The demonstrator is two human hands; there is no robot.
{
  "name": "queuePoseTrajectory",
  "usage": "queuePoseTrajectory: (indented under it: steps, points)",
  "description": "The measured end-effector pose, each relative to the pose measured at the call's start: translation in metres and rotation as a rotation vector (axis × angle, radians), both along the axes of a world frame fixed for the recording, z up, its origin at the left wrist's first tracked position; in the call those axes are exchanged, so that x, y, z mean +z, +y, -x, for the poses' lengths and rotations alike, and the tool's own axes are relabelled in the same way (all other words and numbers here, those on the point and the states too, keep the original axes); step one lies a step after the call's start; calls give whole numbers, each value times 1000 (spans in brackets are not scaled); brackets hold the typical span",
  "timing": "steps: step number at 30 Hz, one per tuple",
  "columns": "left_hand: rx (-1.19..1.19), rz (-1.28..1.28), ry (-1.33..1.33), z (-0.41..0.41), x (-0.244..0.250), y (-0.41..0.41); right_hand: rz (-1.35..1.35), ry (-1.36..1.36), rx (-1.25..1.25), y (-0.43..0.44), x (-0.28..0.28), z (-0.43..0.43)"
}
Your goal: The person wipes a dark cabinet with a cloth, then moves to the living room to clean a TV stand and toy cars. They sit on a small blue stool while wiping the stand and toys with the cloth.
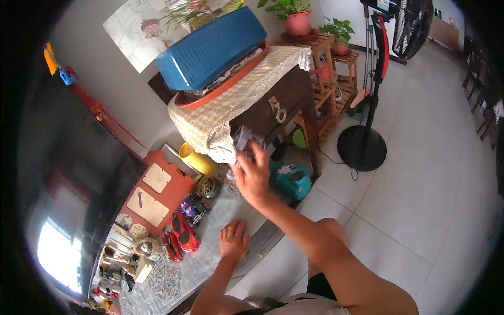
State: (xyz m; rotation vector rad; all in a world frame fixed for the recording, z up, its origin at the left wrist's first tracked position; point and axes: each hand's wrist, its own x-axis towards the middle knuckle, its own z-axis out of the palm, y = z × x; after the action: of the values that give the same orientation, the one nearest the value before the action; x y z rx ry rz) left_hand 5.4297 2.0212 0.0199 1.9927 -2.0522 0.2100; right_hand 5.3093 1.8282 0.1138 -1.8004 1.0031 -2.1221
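My right hand (254, 173) is shut on a small dark grey object (245, 138), blurred and partly covered by my fingers, close to the hanging corner of a checked cloth (220, 138). My left hand (234, 238) rests palm down on the grey patterned top (216, 220) of a low cabinet, holding nothing. Left of it stand a red toy car (184, 232), a second red toy vehicle (172, 246) and a purple toy truck (191, 208). A yellow cylinder (197, 158) and a dark round ornament (208, 186) lie beyond them.
A television (78, 157) borders the cabinet on the left. The cloth covers a dark wooden table with a drawer (289, 96); on it stands a blue planter (212, 49). A teal container (293, 181) sits below. Plant stands (325, 84) and a black pedestal fan (362, 147) stand farther right.
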Motion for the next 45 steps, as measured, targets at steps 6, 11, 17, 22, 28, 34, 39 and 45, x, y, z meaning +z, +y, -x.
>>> queuePoseTrajectory:
  steps: [6, 11, 17, 22, 28, 34, 39, 45]
  points:
    - [13, -40, -6, 2, -1, -1, -79, -30, -20, -37, -34, 29]
    - [-6, -8, 6, 0, -6, -11, -12, -198, 46, -87, -38, 60]
    - [-34, -18, 9, -2, -5, -10, -98, -391, -51, -100, -61, 118]
    - [-8, -69, 10, 0, -5, -10, -26, -131, -233, -183, -56, 142]
    - [-23, -72, -9, 1, -7, -13, -100, 2, -397, -214, -145, 130]
    - [-2, -114, -33, 3, -3, -9, -237, 3, -366, -215, -275, 118]
    - [-27, -76, -35, 7, -5, -20, -474, 24, -383, -227, -366, 133]
    - [-67, -58, 4, 7, -9, -34, -1100, -913, 90, -242, -336, 166]
